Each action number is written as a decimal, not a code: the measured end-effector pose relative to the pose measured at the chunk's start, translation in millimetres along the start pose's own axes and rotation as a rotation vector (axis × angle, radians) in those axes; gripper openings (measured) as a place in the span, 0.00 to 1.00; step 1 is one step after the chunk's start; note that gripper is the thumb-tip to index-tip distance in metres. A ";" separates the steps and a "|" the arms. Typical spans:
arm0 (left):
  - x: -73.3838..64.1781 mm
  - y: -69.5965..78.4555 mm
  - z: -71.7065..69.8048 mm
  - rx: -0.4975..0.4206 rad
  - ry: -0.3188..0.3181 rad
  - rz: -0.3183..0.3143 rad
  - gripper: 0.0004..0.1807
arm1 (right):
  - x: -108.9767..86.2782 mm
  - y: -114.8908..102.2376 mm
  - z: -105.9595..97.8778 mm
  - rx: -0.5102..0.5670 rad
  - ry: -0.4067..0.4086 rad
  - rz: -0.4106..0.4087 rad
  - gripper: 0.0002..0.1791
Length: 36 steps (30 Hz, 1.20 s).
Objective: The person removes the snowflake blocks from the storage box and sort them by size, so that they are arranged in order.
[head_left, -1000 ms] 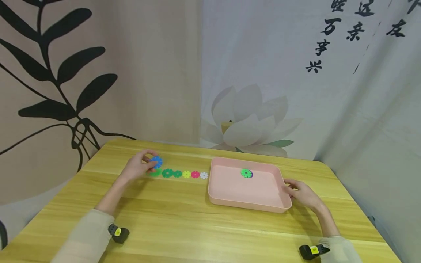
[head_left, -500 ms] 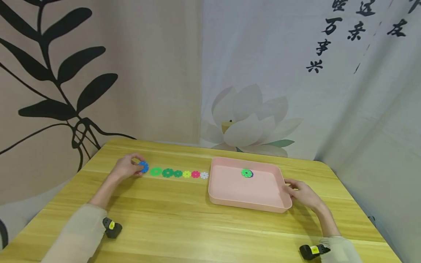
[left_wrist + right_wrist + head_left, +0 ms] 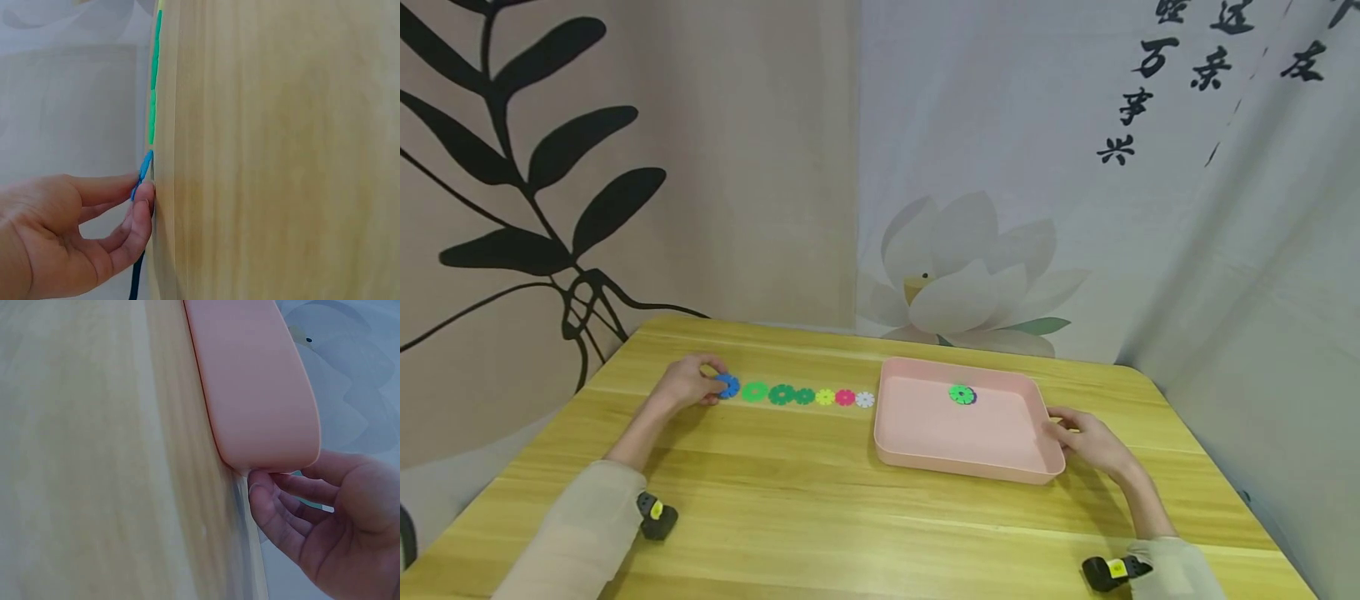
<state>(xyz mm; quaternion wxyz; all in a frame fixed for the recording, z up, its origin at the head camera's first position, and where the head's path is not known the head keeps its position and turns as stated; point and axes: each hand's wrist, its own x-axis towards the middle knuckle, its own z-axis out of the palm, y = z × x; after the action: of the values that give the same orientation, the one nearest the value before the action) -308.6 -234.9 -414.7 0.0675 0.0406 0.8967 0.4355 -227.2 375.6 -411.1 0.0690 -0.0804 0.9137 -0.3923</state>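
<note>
My left hand (image 3: 687,383) pinches a blue snowflake disc (image 3: 733,387) at the left end of a row of plastic discs. In the left wrist view, the blue disc (image 3: 145,164) is tilted, with its near edge between thumb and fingers. Rightward from it lie a light green disc (image 3: 748,392), a larger dark green disc (image 3: 774,395), a smaller dark green one (image 3: 801,397), then yellow (image 3: 825,397), pink (image 3: 845,397) and white (image 3: 865,400) discs. My right hand (image 3: 1099,442) grips the right end of a pink tray (image 3: 955,446), fingertips at its lower edge in the right wrist view.
Inside the tray, a green disc (image 3: 960,394) overlaps a purple disc (image 3: 975,398). The tray's left wall stands right beside the white disc. A wooden table (image 3: 775,517) carries everything, and a printed curtain (image 3: 760,167) hangs behind its far edge.
My left hand has carried the blue disc left and down, from over the light green disc to the row's left end. The right hand and the tray have stayed put.
</note>
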 end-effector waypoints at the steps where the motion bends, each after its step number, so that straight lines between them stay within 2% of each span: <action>1: -0.1 0.1 -0.5 0.000 -0.003 -0.001 0.16 | -0.1 0.1 -0.2 -0.003 0.002 -0.001 0.30; 10: -3.6 -2.1 -6.1 -0.005 -0.012 -0.029 0.17 | 0.7 2.6 -0.5 -0.009 0.000 -0.006 0.30; 15: -6.1 6.2 -3.2 0.011 0.011 0.001 0.18 | 0.6 2.6 -0.2 -0.012 0.006 -0.007 0.30; 22: -10.2 31.2 15.1 -0.023 0.014 0.107 0.18 | 0.6 1.6 0.3 -0.006 0.010 0.003 0.29; 30: -5.4 58.3 40.6 -0.132 -0.036 0.224 0.17 | 0.3 0.8 -0.6 -0.005 0.007 0.004 0.30; 36: 0.4 81.8 65.5 -0.169 -0.067 0.265 0.15 | 0.7 1.3 -1.1 -0.002 0.004 0.003 0.30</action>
<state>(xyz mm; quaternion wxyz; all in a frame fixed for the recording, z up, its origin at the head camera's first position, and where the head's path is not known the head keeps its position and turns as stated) -297.6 -133.5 -390.4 0.0424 0.1672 0.8408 0.5131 -228.2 377.1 -411.3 0.0676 -0.0783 0.9143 -0.3916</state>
